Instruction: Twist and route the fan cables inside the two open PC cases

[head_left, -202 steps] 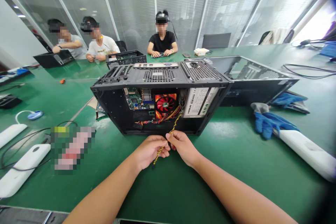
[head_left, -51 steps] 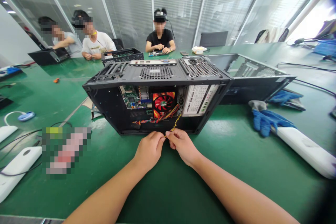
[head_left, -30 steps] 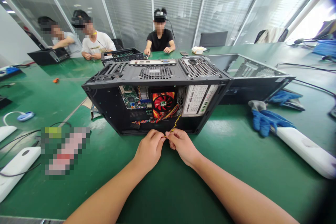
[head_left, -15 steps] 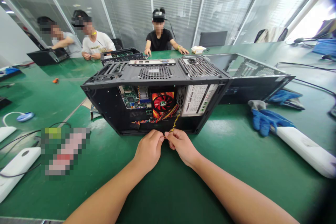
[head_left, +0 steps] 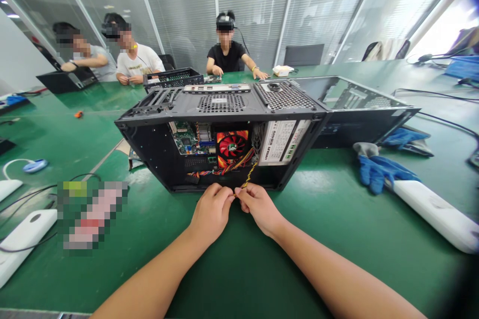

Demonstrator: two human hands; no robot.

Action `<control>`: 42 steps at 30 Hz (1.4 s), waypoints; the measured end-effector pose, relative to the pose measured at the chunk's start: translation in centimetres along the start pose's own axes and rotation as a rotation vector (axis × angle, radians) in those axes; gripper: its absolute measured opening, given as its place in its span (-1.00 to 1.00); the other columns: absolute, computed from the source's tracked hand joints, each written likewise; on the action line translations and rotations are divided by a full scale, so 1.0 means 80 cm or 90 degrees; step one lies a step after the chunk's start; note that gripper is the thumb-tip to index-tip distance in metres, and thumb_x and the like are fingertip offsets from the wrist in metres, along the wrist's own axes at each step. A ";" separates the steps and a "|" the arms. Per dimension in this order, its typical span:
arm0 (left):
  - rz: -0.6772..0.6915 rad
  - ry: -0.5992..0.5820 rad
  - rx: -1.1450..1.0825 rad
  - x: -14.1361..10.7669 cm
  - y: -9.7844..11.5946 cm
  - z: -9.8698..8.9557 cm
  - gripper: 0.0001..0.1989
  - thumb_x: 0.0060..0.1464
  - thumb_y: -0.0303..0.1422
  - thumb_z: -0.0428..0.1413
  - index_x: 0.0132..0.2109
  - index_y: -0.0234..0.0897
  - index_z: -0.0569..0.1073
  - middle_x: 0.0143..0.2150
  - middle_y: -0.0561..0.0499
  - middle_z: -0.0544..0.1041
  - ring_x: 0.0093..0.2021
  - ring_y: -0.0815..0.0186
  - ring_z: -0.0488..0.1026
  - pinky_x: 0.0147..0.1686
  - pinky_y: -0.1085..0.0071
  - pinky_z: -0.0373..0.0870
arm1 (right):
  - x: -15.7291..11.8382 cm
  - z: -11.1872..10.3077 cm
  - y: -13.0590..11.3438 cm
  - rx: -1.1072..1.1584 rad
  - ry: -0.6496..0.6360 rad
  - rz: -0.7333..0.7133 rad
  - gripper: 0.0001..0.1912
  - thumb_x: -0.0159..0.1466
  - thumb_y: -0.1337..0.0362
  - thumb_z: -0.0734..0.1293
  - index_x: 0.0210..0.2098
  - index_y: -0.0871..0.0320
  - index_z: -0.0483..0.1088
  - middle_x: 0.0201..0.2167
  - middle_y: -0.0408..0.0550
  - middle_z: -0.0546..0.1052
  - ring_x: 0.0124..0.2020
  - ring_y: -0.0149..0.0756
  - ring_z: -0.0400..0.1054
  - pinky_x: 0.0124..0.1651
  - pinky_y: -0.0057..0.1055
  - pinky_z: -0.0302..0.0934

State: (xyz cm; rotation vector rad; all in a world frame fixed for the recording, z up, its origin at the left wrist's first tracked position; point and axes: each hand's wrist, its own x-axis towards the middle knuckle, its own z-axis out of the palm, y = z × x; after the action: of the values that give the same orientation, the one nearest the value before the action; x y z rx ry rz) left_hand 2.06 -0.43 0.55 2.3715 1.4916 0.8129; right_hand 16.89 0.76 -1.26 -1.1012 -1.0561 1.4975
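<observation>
A black computer case (head_left: 220,104) lies on the green table with its open side toward me. Inside are a green circuit board (head_left: 183,140), a red and black fan (head_left: 232,148) and a power supply with a white label (head_left: 282,143). From there a twisted yellow and black cable (head_left: 250,174) runs out over the case's lower edge. My right hand (head_left: 260,208) pinches this cable. My left hand (head_left: 212,212) is closed on its end part, fingertips almost touching those of my right. The cable's tip is hidden.
Blue gloves (head_left: 381,172) and a white power strip (head_left: 436,214) lie at the right. Another power strip (head_left: 28,241) with black cables is at the left. Behind the case stands a glass-sided panel (head_left: 366,104). Three people sit across the table.
My hands and the cable have hardly moved. Across the table, the middle person's hand has shifted beside a small board, and the far left person's arm has moved over a black case.
</observation>
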 end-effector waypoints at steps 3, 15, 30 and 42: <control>-0.008 -0.008 0.015 0.000 0.001 0.000 -0.82 0.28 -0.40 -0.07 -0.24 -0.23 0.42 -0.31 0.01 0.36 -0.29 0.31 0.37 -0.23 0.40 0.33 | 0.000 -0.001 0.001 -0.010 0.000 -0.004 -0.59 0.14 0.00 0.37 -0.58 0.13 0.19 -0.72 -0.29 0.19 -0.65 -0.50 -0.02 -0.57 -0.44 -0.15; -0.004 -0.029 0.093 0.000 0.001 0.001 -0.80 0.29 -0.41 -0.10 -0.24 -0.22 0.39 -0.31 0.02 0.36 -0.27 0.28 0.35 -0.29 0.40 0.27 | 0.001 -0.001 0.003 -0.021 -0.005 -0.011 -0.60 0.14 0.01 0.37 -0.58 0.14 0.20 -0.71 -0.29 0.19 -0.65 -0.50 -0.01 -0.55 -0.43 -0.13; -0.001 -0.019 0.065 0.000 -0.001 0.001 -0.81 0.28 -0.40 -0.08 -0.26 -0.23 0.40 -0.32 0.01 0.37 -0.27 0.28 0.35 -0.27 0.40 0.26 | 0.000 0.000 0.003 -0.020 -0.007 -0.014 -0.62 0.16 0.05 0.36 -0.57 0.14 0.20 -0.72 -0.29 0.19 -0.65 -0.50 -0.01 -0.56 -0.44 -0.14; -0.007 -0.032 0.028 0.001 -0.002 0.002 -0.81 0.28 -0.41 -0.08 -0.27 -0.25 0.40 -0.33 0.02 0.34 -0.29 0.30 0.33 -0.27 0.41 0.27 | 0.001 0.000 0.002 -0.018 -0.002 -0.009 -0.61 0.14 0.03 0.38 -0.58 0.14 0.20 -0.71 -0.29 0.20 -0.65 -0.50 0.01 -0.55 -0.44 -0.12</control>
State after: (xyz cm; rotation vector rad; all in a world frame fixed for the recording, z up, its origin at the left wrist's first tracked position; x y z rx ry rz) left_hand 2.09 -0.24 0.37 2.3948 1.5167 0.7202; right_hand 16.85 0.84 -1.44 -1.1093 -1.0886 1.4770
